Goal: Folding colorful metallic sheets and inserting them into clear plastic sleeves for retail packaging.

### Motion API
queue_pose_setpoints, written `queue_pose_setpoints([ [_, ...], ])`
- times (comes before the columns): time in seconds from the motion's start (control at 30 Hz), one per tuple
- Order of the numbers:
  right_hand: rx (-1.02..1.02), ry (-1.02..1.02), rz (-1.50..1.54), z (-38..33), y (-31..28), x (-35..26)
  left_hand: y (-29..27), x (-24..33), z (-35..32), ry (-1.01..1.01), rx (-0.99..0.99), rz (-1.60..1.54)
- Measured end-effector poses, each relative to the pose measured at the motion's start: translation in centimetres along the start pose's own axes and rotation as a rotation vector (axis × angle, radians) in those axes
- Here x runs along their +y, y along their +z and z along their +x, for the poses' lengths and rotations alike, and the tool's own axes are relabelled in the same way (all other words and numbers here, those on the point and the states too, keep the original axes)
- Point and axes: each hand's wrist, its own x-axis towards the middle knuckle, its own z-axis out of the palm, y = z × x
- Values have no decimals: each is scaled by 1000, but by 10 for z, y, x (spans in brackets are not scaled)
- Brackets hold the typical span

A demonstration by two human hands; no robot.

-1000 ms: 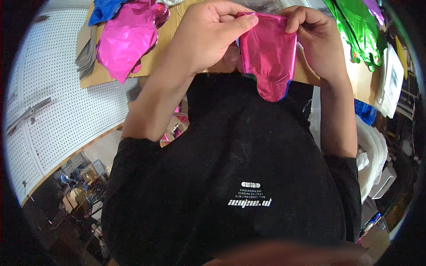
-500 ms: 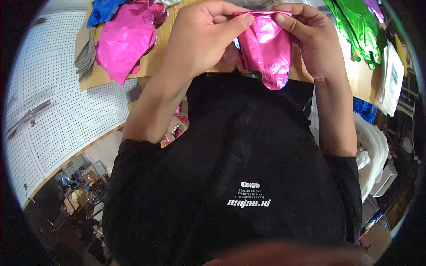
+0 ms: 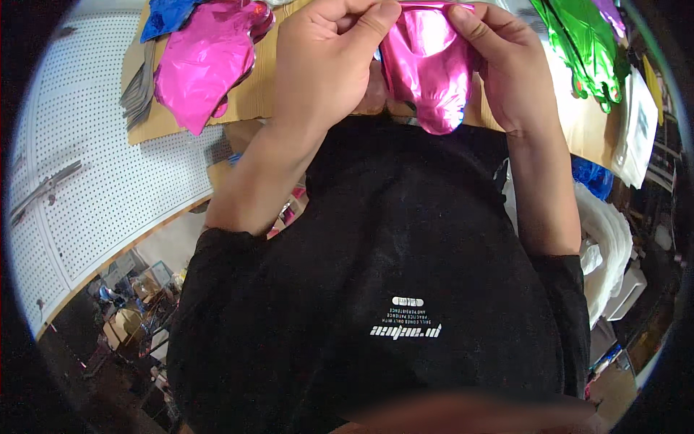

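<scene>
A shiny pink foil balloon (image 3: 434, 72), flat and without air, hangs between my two hands near the top of the view. Its far edge is folded over into a straight band, and its rounded lower end dangles toward my chest. My left hand (image 3: 322, 61) pinches the left end of that band between thumb and fingers. At the other end, my right hand (image 3: 513, 65) grips the band, thumb on top. The fingertips of both hands are partly hidden by the foil and the picture's upper edge.
On the wooden table (image 3: 253, 87) lie more pink foil balloons (image 3: 206, 61) and blue foil (image 3: 166, 18) at the left. Green foil balloons (image 3: 582, 50) and a white plastic packet (image 3: 637, 130) lie at the right. A white perforated board (image 3: 108, 145) stands left; translucent plastic (image 3: 611, 239) hangs right.
Both hands have shifted slightly away from my body, carrying the pink foil balloon toward the upper edge. My left thumb has slid a little outward along the folded band.
</scene>
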Motion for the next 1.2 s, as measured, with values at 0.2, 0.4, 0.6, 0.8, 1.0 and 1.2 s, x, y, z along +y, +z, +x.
queue_pose_setpoints([
  [0.2,62,-35,-16,1,10,5,-7,-11,6,-62,-48,-133],
  [0.4,55,-83,92,-1,4,6,3,-5,4,-224,-282,-290],
  [0.6,-81,-6,-70,-5,7,-3,6,-1,4,-166,-169,-354],
  [0.8,-77,84,111,-2,-5,-1,0,-7,4,-148,-119,-316],
  [1.0,-117,83,-92,0,-15,-8,-9,5,12,-141,-160,-235],
  [1.2,-274,21,-555,-3,6,-33,-31,23,31,-365,-545,88],
])
